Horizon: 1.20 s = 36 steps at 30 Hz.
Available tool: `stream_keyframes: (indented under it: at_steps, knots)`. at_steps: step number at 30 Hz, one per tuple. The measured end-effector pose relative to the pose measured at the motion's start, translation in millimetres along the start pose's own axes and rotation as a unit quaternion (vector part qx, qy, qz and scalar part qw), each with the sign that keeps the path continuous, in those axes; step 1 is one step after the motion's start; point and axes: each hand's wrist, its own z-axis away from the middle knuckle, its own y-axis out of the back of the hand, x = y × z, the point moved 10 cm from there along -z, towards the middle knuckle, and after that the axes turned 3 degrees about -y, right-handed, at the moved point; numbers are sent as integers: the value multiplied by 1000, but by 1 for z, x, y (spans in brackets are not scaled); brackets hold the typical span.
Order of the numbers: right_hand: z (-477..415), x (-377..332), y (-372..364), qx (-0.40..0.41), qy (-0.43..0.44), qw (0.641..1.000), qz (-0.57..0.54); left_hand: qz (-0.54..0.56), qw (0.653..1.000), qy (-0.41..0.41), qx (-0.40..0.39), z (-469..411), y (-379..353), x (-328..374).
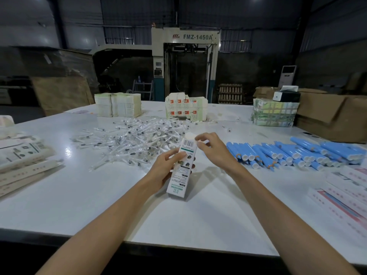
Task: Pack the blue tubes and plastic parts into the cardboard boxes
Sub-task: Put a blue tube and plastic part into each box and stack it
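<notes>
A long white printed cardboard box (179, 178) is held tilted over the middle of the white table (178, 219). My left hand (165, 167) grips its middle from the left. My right hand (213, 149) pinches the flap at the box's far top end. Several blue tubes (294, 152) with white caps lie in bundles to the right of my hands. A heap of clear-wrapped plastic parts (137, 137) is spread out behind and to the left of the box.
Stacks of flat carton blanks (118, 104) (186, 108) (274, 112) stand along the far edge. Flat white boxes (21, 159) lie at the left, red-and-white boxes (345, 195) at the right. Brown cartons (333, 116) sit far right. A large machine (186, 62) stands behind.
</notes>
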Motion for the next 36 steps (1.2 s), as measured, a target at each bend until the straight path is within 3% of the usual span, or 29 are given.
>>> stream_keyframes:
  at_steps: [5,12,18,24,27,30,33,36]
  knots:
    - [0,38,8,103,-59,990,-71,32,994,-28,99,-4,36,5]
    - [-19,72,-39,35,-87,994,53,82,964,-56,248,-2,92,9]
    - [-23,72,-84,-37,-68,972,220,82,964,-51,247,-3,95,6]
    - [-18,59,-104,-54,13,929,366,70,977,-38,196,-10,77,4]
    - [-16,55,-92,-49,11,923,382,63,982,-30,176,-11,65,0]
    - [-14,67,-65,-7,-51,951,306,66,985,-8,161,-11,51,-8]
    - [-10,82,-23,79,-116,988,68,69,990,5,122,-11,37,-9]
    - [-7,82,17,164,-133,962,-174,61,996,3,68,-7,21,-7]
